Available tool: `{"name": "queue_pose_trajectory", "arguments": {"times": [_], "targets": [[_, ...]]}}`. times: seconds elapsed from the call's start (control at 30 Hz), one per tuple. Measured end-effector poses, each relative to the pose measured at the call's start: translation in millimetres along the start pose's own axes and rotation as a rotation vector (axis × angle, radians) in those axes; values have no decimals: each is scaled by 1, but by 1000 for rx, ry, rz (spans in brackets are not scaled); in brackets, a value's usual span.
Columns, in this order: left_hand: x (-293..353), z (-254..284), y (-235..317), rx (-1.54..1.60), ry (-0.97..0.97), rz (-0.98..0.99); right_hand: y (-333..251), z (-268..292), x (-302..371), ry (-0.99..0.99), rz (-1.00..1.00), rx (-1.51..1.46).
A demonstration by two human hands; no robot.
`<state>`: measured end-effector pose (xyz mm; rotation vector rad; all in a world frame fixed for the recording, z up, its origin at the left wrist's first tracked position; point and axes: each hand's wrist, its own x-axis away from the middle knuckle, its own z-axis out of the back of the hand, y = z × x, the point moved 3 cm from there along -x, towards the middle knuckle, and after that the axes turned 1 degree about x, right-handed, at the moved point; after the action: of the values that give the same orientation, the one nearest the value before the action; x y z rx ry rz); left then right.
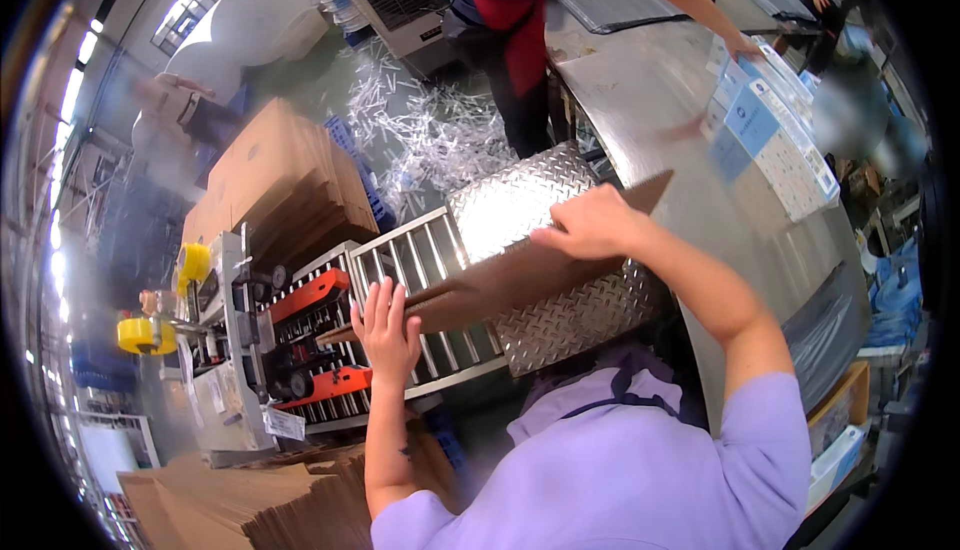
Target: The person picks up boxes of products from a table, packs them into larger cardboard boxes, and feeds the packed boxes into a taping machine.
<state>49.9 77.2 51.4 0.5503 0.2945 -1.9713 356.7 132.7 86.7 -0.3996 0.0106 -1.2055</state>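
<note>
Cardboard (535, 285) is over the metal plate (515, 200); your right hand (590, 225) grips its upper edge, your flattened left hand (388, 330) supports its end, probably for steadiness.

The cardboard piece (515, 288) is plain brown, as is the cardboard stack (270, 165). The metal plate (565, 330) is silver with a raised diamond tread; the rollers (408, 255) are silvery grey too. Orange-red marks the machine's bars (310, 295), bright yellow its rolls (135, 337). The counter (640, 90) is dull grey. The box (762, 128) pairs blue with white, its white part seemingly speckled, though too small to be sure. The wearer's shirt (640, 480) is lilac.
</note>
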Motion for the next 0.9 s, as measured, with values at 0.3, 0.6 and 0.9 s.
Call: {"name": "queue_pose_trajectory", "arguments": {"times": [0.3, 0.6, 0.9], "targets": [[-10, 15, 1, 297, 134, -35, 28, 12, -13, -190, 29, 157], [-1, -85, 131, 650, -454, -635, -1, -81, 27, -490, -156, 223], [70, -33, 75, 802, -1178, -716, 85, -138, 45, 130, 144, 135]]}}
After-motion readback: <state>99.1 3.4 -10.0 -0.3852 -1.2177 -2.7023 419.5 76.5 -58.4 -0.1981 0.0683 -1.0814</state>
